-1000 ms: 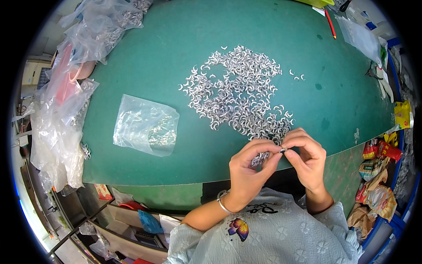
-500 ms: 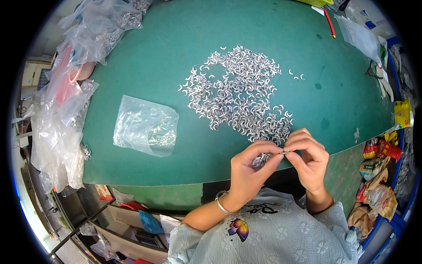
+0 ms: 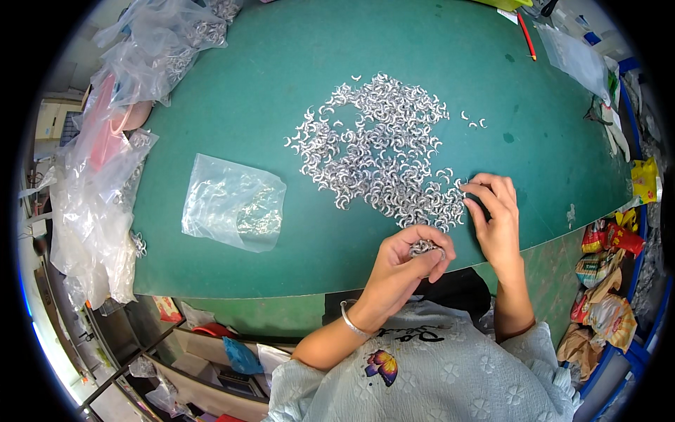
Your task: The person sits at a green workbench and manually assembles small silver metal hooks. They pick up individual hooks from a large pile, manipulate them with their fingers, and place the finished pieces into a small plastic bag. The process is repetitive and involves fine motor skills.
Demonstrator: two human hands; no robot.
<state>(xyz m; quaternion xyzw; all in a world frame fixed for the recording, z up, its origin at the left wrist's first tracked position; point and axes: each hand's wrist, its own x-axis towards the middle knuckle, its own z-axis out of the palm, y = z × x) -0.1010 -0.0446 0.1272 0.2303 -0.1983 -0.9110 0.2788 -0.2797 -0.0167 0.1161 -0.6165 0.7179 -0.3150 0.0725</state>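
Observation:
A spread pile of small silver crescent-shaped metal pieces (image 3: pixel 380 151) lies on the green table in front of me. My left hand (image 3: pixel 415 260) is curled around a cluster of the same crescent pieces (image 3: pixel 424 247), held close to the table's near edge. To its right, my right hand (image 3: pixel 496 214) reaches the pile's right edge. Its thumb and bent forefinger are apart, with the fingertips beside a few loose crescents. I see nothing plainly gripped between them.
A clear plastic bag (image 3: pixel 234 204) with some contents lies flat at left. Larger plastic bags (image 3: pixel 95 225) and a pink container (image 3: pixel 130 116) line the table's left side. A red pencil-like stick (image 3: pixel 527 36) and plastic sheets (image 3: pixel 573 60) are at the far right.
My hands were together, fingertips meeting over a small piece. Now the right hand has moved up and away to the pile's edge, while the left has closed around its cluster.

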